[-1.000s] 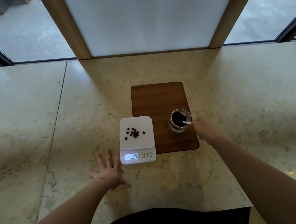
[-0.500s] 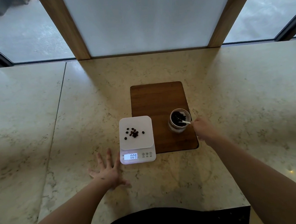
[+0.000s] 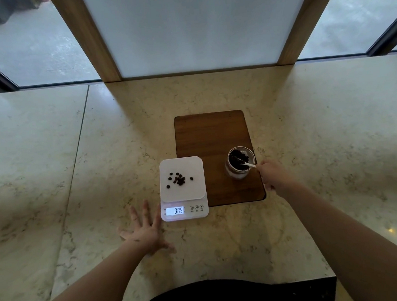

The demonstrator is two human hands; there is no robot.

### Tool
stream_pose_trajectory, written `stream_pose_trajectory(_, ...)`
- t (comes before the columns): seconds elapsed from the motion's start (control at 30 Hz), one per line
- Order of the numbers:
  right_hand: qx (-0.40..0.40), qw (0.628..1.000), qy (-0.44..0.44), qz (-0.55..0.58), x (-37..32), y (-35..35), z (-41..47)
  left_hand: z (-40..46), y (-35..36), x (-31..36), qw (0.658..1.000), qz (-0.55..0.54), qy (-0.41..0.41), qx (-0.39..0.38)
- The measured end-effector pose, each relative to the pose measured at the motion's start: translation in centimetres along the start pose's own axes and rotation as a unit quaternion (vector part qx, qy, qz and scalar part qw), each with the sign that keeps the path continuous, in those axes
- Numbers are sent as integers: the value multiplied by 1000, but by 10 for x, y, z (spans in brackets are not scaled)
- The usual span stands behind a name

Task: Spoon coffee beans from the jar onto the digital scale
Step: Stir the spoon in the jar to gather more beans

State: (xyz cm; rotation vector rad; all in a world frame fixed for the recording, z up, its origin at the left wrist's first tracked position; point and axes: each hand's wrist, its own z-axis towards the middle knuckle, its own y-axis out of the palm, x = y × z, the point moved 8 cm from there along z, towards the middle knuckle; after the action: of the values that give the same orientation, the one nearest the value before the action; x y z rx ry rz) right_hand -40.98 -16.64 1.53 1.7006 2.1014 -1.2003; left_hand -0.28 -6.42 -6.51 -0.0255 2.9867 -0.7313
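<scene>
We held the white spoon (image 3: 249,164) in our right hand (image 3: 274,177), fingers closed on its handle, its bowl down in the jar (image 3: 240,163) on the wooden board (image 3: 210,135). Our left hand (image 3: 144,230) lay spread flat on the tabletop (image 3: 331,142), just left of the scale (image 3: 183,188), where a few coffee beans (image 3: 179,179) sat.

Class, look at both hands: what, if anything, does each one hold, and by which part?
The right hand holds the white spoon by its handle end, bowl down in the jar. The left hand holds nothing, spread flat on the counter.

Both forearms bare, no sleeves; dark garment (image 3: 225,295) at the torso (black, apparently).
</scene>
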Motion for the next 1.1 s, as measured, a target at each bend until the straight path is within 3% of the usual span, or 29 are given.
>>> stream_pose_trajectory(0.37,2,1000,5,26,1,-4,-8,-7,-3,2,1000,-7,17,-3)
stream_pose_trajectory(0.57,118,966,-169,-157,-24,-21,-18,1,3,-4,1000,1,10,-9)
stream_pose_trajectory(0.77,182,929,-211,-245,-27,-23,-26,3,3,-2,1000,-2,8,-13)
stream_pose_trajectory(0.93,171,925,-209,-269,-26,-15,-23,-2,2,0,1000,-8,12,-20)
stream_pose_trajectory(1.1,122,954,-173,-215,-23,-9,-15,0,2,-1,1000,-8,12,-26)
